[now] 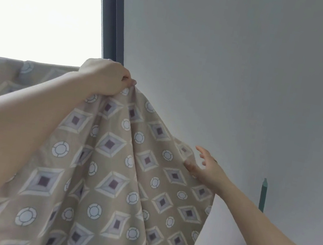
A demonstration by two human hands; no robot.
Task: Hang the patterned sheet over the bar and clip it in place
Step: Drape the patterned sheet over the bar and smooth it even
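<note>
Our left hand (105, 79) is gripping a bunched peak of the patterned sheet (107, 177), fingers curled tight round the cloth just below the foot of the dark window frame (115, 17). From that fist the sheet is falling away down and to the right of the frame in long folds. Another stretch of it is running flat-topped to the left of the frame, under the bright pane. Our right hand (205, 169) is reaching up lower and well to the right of the frame, fingers spread and loose, gripping nothing. Its thumb is lying against the sheet's right-hand fold. Farther right of the frame, a slim green upright piece (263, 194) is standing against the pale wall (230, 69).
</note>
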